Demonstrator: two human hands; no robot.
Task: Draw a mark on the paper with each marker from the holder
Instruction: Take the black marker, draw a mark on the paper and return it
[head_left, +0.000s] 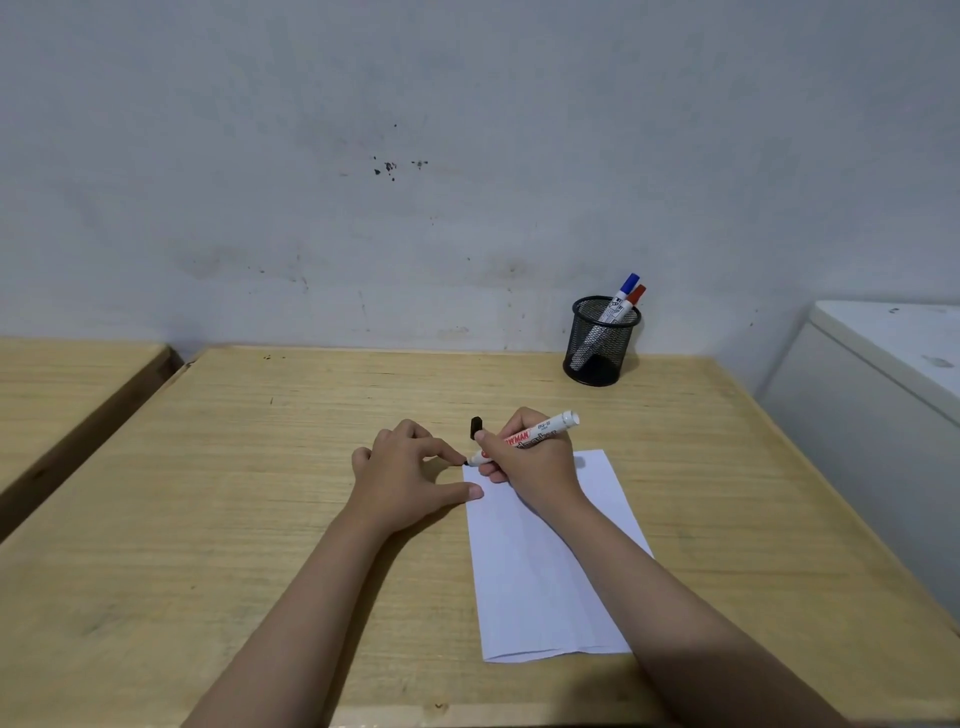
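A white sheet of paper (540, 561) lies on the wooden table (260, 493). My right hand (530, 462) grips an uncapped white marker (550, 427) with a black tip, and the tip rests at the paper's far left corner. Its black cap (476, 427) stands on the table just beyond my fingers. My left hand (410, 473) rests flat beside the sheet, thumb and forefinger touching its left edge. A black mesh holder (600, 343) at the back of the table holds a blue-capped marker (626, 291) and a red-capped marker (635, 299).
A grey stained wall stands right behind the table. A second wooden table (62, 395) sits to the left across a narrow gap. A white cabinet (883, 389) stands close against the table's right side.
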